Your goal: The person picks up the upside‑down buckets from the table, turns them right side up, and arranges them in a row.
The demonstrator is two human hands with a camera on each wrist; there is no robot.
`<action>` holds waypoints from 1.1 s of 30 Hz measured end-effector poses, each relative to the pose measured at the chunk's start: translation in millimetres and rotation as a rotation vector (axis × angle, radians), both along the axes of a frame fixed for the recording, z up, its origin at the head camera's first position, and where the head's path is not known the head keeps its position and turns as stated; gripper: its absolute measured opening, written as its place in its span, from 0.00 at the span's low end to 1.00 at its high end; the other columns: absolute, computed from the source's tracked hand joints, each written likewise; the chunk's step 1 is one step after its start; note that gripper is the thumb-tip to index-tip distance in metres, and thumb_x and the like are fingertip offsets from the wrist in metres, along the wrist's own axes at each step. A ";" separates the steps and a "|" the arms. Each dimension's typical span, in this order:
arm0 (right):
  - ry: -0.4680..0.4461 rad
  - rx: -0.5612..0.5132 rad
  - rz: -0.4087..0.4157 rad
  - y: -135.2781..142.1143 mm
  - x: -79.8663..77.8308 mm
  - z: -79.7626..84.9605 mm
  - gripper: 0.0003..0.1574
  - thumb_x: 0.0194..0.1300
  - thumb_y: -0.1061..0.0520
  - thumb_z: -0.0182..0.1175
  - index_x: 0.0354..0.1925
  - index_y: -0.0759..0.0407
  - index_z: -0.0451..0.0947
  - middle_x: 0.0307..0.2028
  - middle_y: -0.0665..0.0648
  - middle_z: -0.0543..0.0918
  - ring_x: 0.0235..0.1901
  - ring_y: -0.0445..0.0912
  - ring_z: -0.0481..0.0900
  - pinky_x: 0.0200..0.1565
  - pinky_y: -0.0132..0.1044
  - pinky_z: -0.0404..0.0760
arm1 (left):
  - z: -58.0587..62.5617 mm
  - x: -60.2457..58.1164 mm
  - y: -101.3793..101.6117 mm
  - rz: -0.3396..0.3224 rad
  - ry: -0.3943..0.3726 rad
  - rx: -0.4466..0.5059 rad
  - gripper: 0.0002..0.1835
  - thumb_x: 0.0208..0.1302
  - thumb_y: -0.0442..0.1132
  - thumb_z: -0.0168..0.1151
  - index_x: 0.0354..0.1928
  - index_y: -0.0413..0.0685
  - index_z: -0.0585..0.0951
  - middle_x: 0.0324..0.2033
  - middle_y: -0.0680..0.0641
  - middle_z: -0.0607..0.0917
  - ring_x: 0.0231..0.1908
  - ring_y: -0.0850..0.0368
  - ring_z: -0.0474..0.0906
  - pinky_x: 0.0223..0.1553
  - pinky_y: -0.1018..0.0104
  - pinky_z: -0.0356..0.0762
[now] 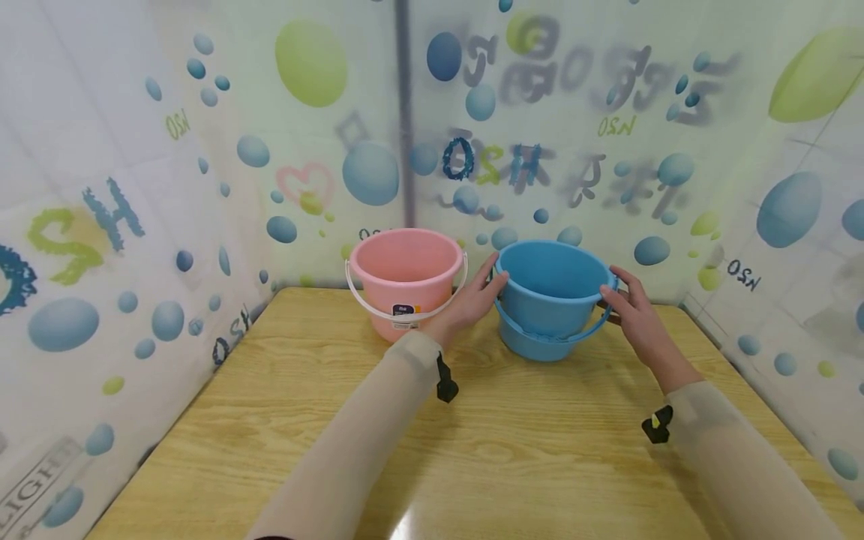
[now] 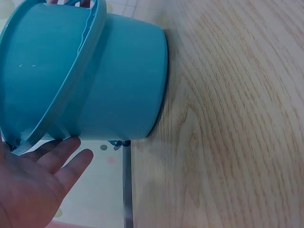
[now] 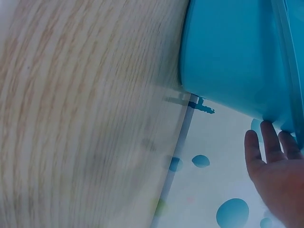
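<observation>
A blue plastic bucket (image 1: 548, 319) stands upright on the wooden table, with its blue handle lowered across the front. On its left side, my left hand (image 1: 474, 297) holds the rim, thumb toward the front; in the left wrist view that hand (image 2: 40, 178) has its fingers against the outer wall just under the rim. My right hand (image 1: 637, 319) holds the opposite side of the rim near the handle joint. In the right wrist view, fingertips of this hand (image 3: 280, 173) touch the bucket wall. Part of each hand is hidden by the bucket.
A pink bucket (image 1: 405, 259) with a white handle and a label stands left of the blue one, partly behind my left hand. The table (image 1: 513, 442) has a wood-grain top. Patterned curtains (image 1: 324, 112) with dots and letters surround its back and sides.
</observation>
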State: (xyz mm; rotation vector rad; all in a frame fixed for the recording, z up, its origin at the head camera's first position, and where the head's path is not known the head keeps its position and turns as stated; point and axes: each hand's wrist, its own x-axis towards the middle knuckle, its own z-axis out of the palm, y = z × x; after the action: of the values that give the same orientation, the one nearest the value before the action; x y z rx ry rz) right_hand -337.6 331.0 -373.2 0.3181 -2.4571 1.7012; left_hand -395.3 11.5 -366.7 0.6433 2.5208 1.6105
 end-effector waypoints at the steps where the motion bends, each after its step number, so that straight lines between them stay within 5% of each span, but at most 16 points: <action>1: -0.003 -0.003 0.002 0.2 -0.9 -0.1 0.48 0.80 0.36 0.44 0.83 0.46 0.32 0.76 0.73 0.57 0.71 0.68 0.61 0.68 0.74 0.60 | 0.8 0.2 0.2 0.004 -0.002 -0.003 0.35 0.71 0.75 0.39 0.76 0.93 0.42 0.81 0.53 0.51 0.77 0.45 0.56 0.73 0.38 0.58; 16: 0.001 0.001 0.001 2.8 -4.4 0.8 0.48 0.80 0.35 0.43 0.83 0.47 0.32 0.75 0.74 0.57 0.71 0.67 0.62 0.69 0.70 0.61 | 3.8 -2.9 5.2 0.014 -0.008 -0.018 0.36 0.68 0.80 0.35 0.74 0.96 0.40 0.81 0.54 0.51 0.78 0.46 0.55 0.73 0.39 0.61; 24: 0.017 0.049 -0.024 1.3 -4.9 2.7 0.48 0.80 0.35 0.43 0.83 0.49 0.34 0.72 0.72 0.64 0.57 0.36 0.74 0.64 0.53 0.72 | 1.1 -6.2 4.8 -0.010 -0.060 0.066 0.36 0.68 0.78 0.40 0.74 0.96 0.41 0.79 0.46 0.58 0.69 0.44 0.70 0.63 0.43 0.76; 27: 0.006 0.056 -0.034 0.1 -3.1 2.2 0.50 0.79 0.34 0.43 0.83 0.47 0.31 0.73 0.73 0.62 0.64 0.50 0.74 0.68 0.57 0.70 | -2.1 -5.7 4.1 0.003 -0.060 0.092 0.40 0.68 0.77 0.42 0.76 0.92 0.38 0.77 0.44 0.63 0.67 0.45 0.72 0.62 0.46 0.78; 30: 0.010 0.055 -0.053 -0.1 2.0 1.3 0.51 0.79 0.35 0.44 0.83 0.45 0.28 0.77 0.73 0.53 0.74 0.65 0.59 0.71 0.68 0.59 | -5.3 -0.4 2.7 0.015 -0.053 0.118 0.45 0.71 0.74 0.43 0.80 0.79 0.34 0.75 0.41 0.66 0.67 0.45 0.73 0.60 0.49 0.79; 33: 0.056 0.063 -0.088 2.0 10.6 0.9 0.50 0.80 0.38 0.45 0.83 0.46 0.28 0.79 0.71 0.47 0.76 0.70 0.51 0.72 0.69 0.55 | -7.9 9.8 1.0 0.005 -0.075 0.143 0.48 0.74 0.71 0.43 0.82 0.67 0.32 0.75 0.40 0.66 0.70 0.46 0.70 0.62 0.51 0.79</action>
State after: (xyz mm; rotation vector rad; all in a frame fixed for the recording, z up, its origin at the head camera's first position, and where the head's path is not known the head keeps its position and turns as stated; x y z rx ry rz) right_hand -327.0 333.0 -372.2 0.2574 -2.4499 1.5618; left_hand -385.5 12.5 -374.6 0.5782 2.3741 1.7935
